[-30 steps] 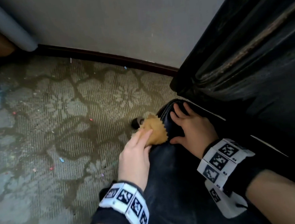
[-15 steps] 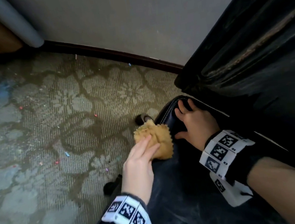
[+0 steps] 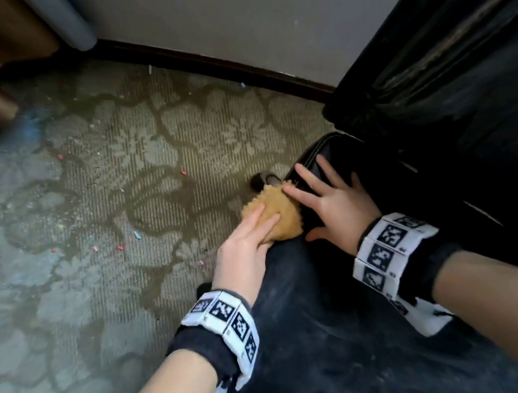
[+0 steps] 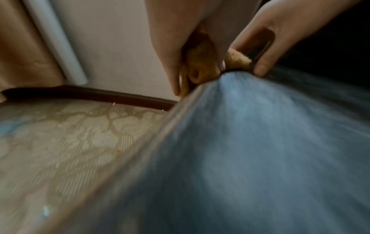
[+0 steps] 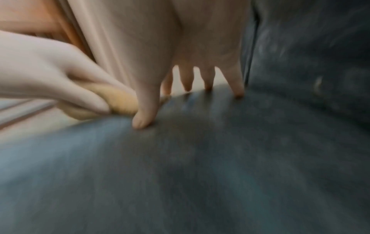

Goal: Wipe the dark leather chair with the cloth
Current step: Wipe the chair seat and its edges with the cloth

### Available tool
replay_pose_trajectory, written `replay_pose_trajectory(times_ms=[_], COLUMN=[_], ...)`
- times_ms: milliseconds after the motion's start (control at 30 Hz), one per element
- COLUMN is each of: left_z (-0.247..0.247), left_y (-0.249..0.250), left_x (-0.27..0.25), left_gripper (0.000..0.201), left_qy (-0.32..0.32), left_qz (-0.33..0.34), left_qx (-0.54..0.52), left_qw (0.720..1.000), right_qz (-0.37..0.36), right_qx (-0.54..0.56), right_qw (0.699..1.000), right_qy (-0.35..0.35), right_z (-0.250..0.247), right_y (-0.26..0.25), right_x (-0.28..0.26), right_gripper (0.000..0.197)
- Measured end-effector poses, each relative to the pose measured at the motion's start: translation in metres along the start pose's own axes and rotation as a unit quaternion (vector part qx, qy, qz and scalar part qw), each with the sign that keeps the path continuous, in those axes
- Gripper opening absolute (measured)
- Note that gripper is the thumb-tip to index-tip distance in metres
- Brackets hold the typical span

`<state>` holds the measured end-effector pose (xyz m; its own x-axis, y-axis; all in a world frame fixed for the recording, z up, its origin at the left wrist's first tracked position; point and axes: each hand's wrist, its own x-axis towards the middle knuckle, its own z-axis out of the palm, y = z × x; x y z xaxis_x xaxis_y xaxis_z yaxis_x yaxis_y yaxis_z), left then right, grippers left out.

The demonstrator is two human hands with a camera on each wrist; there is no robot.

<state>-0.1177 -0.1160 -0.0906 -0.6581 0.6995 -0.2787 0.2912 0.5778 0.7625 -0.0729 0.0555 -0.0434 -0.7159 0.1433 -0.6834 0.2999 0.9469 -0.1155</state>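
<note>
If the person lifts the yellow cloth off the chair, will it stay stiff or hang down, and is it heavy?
Probably floppy: the cloth is bunched into a wad in the left hand at the edge of the chair. Likely light, since one hand alone holds it. Its fuzzy surface should not slip easily from the grip.

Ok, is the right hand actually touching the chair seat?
Touching. Right wrist view shows the right hand with fingertips planted on the chair seat.
</note>
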Motion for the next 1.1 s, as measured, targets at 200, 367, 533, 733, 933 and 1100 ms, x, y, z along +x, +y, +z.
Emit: replay_pose_trajectory(times_ms=[200,367,533,733,933,1100], left_z=[-0.002,-0.028,-0.009,-0.012,-0.058,-0.027], left_y=[-0.025,-0.027,-0.021,-0.045,-0.052,-0.037], left_x=[-0.08,-0.084,-0.035,-0.115,-0.11,-0.06], left_gripper=[0.044,0.051,0.045,0.059,0.066,0.054], left_qy=[0.038,0.038,0.022,0.006,-0.076,-0.035], left_qz=[0.051,0.003,-0.024,0.021,0.032,0.038], left_qx=[0.026,0.022,0.019,0.026,0.072,0.03], left_qw=[0.998,0.999,0.999,0.999,0.994,0.998], right_qz=[0.006,0.01,-0.059,-0.049,-0.039,-0.038], right_qx=[0.007,-0.009,-0.017,-0.009,-0.002,-0.017], right_qw=[1.0,1.0,0.998,0.998,0.998,0.998], right_qy=[0.008,-0.011,-0.02,-0.035,-0.049,-0.051], right_z=[0.01,0.004,0.01,0.015,0.016,0.018], right_y=[0.002,-0.006,-0.032,-0.031,-0.034,-0.035], right_x=[0.003,0.005,0.002,0.005,0.01,0.014], right_gripper=[0.086,0.089,0.091,0.087,0.09,0.092])
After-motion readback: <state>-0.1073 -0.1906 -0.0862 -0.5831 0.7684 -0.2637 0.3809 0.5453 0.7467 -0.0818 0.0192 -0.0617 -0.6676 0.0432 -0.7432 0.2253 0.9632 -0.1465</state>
